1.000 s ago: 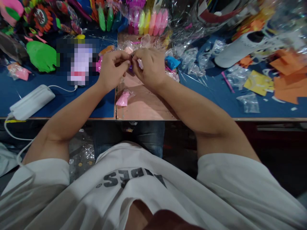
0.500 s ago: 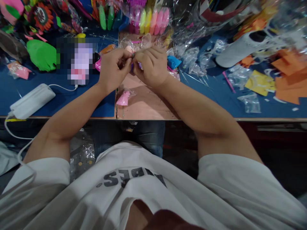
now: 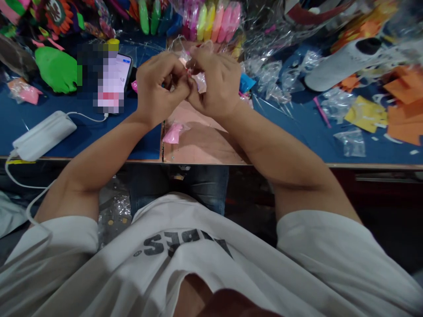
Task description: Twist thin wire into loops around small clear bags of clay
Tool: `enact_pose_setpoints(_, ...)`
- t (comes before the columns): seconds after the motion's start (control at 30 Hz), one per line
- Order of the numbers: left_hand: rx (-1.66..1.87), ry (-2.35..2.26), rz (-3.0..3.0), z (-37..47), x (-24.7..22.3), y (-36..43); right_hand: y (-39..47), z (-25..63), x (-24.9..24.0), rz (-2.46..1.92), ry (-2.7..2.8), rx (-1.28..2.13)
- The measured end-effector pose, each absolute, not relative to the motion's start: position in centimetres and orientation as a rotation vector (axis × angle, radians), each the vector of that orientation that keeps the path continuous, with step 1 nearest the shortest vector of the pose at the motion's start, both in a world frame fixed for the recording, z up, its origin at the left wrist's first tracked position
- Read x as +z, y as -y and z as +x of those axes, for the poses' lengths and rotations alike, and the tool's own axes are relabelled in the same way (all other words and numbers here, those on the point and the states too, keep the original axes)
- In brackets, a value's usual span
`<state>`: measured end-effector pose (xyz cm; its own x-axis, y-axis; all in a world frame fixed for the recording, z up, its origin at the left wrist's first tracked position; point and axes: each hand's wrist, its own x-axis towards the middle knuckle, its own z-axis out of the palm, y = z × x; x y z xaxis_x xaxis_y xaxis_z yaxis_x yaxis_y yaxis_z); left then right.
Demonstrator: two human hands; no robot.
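While both hands (image 3: 160, 88) (image 3: 220, 83) meet — a pink packet (image 3: 173, 133) lies nearby.

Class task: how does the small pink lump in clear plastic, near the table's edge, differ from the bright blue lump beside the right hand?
The pink lump is pale; the blue lump is more vivid. The pink lump lies in plain view, close to the near edge of the table; the blue lump lies farther back, partly hidden by the right hand. Both look small.

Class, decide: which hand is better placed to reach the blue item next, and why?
Probably the right hand: the blue item lies just beside it, whereas the left hand is farther away.
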<state>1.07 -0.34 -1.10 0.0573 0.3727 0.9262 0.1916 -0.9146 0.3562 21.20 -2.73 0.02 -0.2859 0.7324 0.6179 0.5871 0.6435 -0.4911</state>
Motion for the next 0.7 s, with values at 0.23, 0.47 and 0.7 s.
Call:
enact_pose_setpoints(0.23, 1.937, -0.514, 2.108, 1.4, -0.6, 1.6, 3.4, 20.8, 0.3, -1.091, 2.026, 0.143)
enact_pose_setpoints(0.47, 1.963, -0.486, 2.056, 1.7, -1.5, 0.0, 4.1, 20.1, -0.5, -1.025, 1.969, -0.066)
enact_pose_setpoints(0.7, 1.956, -0.489, 1.959, 1.8, -1.1, 0.8, 4.6, 20.1, 0.2, -1.075, 1.954, 0.077)
